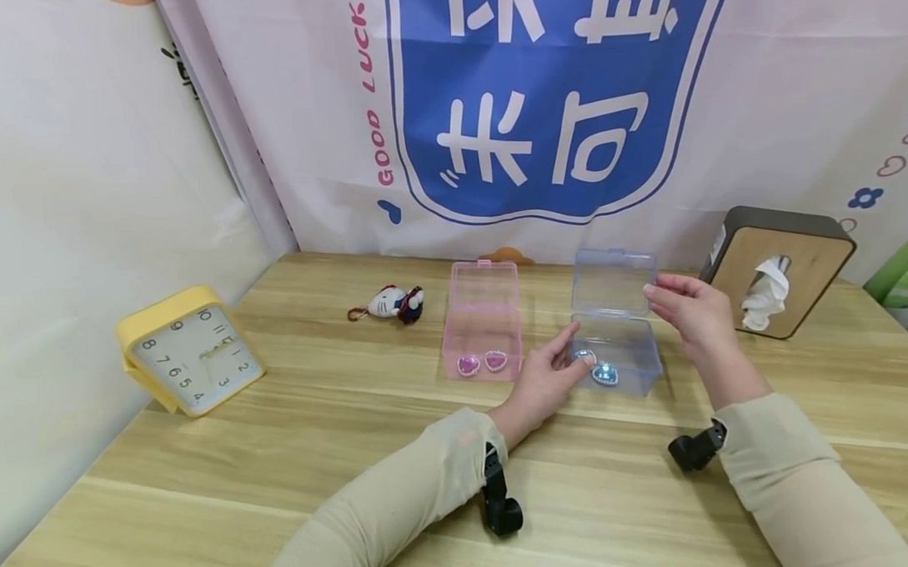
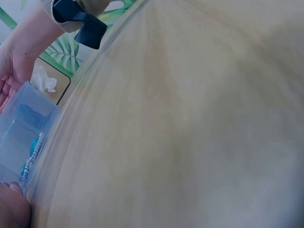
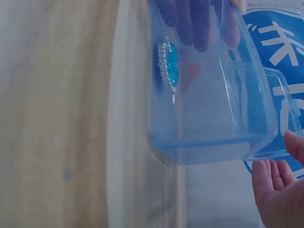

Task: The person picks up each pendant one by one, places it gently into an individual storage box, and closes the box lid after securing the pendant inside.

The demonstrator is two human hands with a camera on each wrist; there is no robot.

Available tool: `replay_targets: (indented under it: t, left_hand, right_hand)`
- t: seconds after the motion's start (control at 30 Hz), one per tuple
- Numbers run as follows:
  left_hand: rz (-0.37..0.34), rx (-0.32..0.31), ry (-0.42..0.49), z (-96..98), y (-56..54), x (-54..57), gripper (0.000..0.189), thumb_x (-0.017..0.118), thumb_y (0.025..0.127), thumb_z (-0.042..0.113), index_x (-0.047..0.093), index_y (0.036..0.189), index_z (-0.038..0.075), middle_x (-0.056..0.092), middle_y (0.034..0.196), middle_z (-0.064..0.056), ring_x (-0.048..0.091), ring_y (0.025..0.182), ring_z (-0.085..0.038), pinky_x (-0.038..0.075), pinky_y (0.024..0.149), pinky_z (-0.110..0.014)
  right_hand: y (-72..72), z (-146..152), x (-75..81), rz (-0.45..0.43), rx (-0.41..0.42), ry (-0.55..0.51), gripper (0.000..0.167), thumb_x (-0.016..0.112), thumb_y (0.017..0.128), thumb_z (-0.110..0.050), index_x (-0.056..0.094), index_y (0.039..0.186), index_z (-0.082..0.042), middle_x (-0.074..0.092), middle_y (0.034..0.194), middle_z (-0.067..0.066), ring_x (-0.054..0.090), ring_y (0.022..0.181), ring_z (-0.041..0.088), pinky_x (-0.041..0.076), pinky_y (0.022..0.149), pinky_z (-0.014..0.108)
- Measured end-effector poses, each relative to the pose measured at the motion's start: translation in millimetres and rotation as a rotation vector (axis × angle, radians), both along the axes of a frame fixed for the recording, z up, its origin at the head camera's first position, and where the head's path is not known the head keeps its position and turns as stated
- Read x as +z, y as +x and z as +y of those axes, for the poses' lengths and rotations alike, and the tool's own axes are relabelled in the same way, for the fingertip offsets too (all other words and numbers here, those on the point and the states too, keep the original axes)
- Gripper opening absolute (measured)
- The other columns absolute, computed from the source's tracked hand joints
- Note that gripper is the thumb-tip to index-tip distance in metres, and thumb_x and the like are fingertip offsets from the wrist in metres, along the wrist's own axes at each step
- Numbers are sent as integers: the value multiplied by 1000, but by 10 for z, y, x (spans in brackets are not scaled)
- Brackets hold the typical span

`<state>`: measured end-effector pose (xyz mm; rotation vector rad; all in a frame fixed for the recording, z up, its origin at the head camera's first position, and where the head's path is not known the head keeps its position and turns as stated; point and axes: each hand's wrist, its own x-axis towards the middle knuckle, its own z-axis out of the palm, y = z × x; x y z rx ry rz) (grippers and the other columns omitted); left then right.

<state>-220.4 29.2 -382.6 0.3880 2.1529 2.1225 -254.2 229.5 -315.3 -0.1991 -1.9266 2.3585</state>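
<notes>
A clear blue plastic box (image 1: 633,356) stands with its hinged lid (image 1: 612,282) raised at the back. Inside lie two blue gem pieces (image 1: 605,374) with pearly rims; the right wrist view shows one blue gem (image 3: 171,65) through the wall. My left hand (image 1: 543,385) holds the box's left side, thumb toward the front; its fingers show through the plastic in the right wrist view. At the lid's right edge, my right hand (image 1: 695,313) pinches with thumb and fingertips. Left of it, an open pink box (image 1: 484,331) contains two pink gems (image 1: 495,361).
A plush cat keychain (image 1: 395,304) lies left of the pink box. The yellow clock (image 1: 193,351) stands at the table's left side. To the right is a wood-fronted tissue box (image 1: 791,263) with a tissue sticking out. A printed cloth (image 1: 330,188) hangs behind the table (image 1: 317,455).
</notes>
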Motion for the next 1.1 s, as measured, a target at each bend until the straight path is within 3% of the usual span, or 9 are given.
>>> replay_targets:
  t: [0.17, 0.33, 0.57, 0.63, 0.73, 0.83, 0.9, 1.0, 1.1]
  left_hand:
    - [-8, 0, -10, 5, 8, 7, 58, 64, 87, 13, 41, 140, 14, 36, 146, 3, 36, 132, -18, 33, 106, -22]
    - [-10, -8, -17, 28, 14, 6, 58, 64, 86, 14, 41, 140, 15, 36, 146, 2, 36, 132, -18, 34, 106, -21]
    - [-7, -5, -6, 36, 33, 17, 58, 64, 86, 11, 41, 139, 14, 37, 145, 3, 36, 132, -17, 33, 106, -21]
    - [-1, -3, -4, 37, 29, 8, 57, 64, 86, 12, 42, 139, 13, 37, 145, 2, 37, 132, -18, 34, 107, -22]
    - [-2, 1, -3, 30, 24, 0, 57, 64, 86, 12, 42, 139, 14, 38, 145, 1, 38, 131, -20, 34, 106, -22]
    - [-1, 5, -7, 17, 23, -7, 57, 64, 86, 13, 43, 138, 15, 38, 145, 1, 38, 131, -20, 35, 106, -22]
    - [3, 4, -14, 8, 20, -6, 57, 65, 86, 14, 43, 138, 16, 38, 145, 2, 39, 131, -19, 35, 105, -22]
    - [18, 6, -25, -1, 15, -6, 56, 65, 86, 15, 43, 138, 16, 39, 145, 3, 39, 130, -18, 36, 105, -21]
    - [35, 8, -31, -5, 16, -4, 56, 64, 87, 16, 42, 139, 14, 39, 144, -1, 40, 130, -19, 37, 104, -21]
  right_hand:
    - [95, -13, 8, 11, -14, 124, 26, 71, 80, -10, 55, 100, -10, 58, 84, -10, 57, 74, -2, 52, 69, 8]
    - [204, 7, -6, 29, -21, 228, 26, 72, 79, -10, 55, 98, -14, 56, 87, -11, 53, 82, -1, 49, 69, 5]
    - [371, 30, -36, 49, 55, 457, 30, 70, 82, -12, 53, 103, -25, 52, 98, -14, 52, 90, -2, 49, 74, 5]
    - [409, 35, -43, 53, 79, 477, 32, 69, 83, -13, 53, 109, -20, 51, 102, -14, 52, 95, 0, 48, 76, 4]
    - [455, 30, -48, 34, 124, 530, 51, 69, 83, -17, 47, 128, -6, 50, 118, -3, 50, 110, 11, 47, 82, 6]
    - [495, 25, -53, 1, 182, 547, 71, 68, 85, -20, 31, 140, 4, 40, 136, 13, 40, 126, 26, 44, 99, 18]
    - [517, 26, -60, -11, 208, 538, 73, 67, 86, -22, 28, 141, 5, 34, 140, 17, 33, 132, 31, 39, 105, 24]
    - [535, 28, -79, -4, 213, 476, 73, 67, 86, -19, 28, 141, 7, 44, 130, 8, 40, 127, 23, 42, 100, 18]
    - [548, 24, -107, 26, 196, 388, 73, 69, 84, -16, 29, 139, 10, 52, 111, -9, 51, 109, 5, 45, 85, 5]
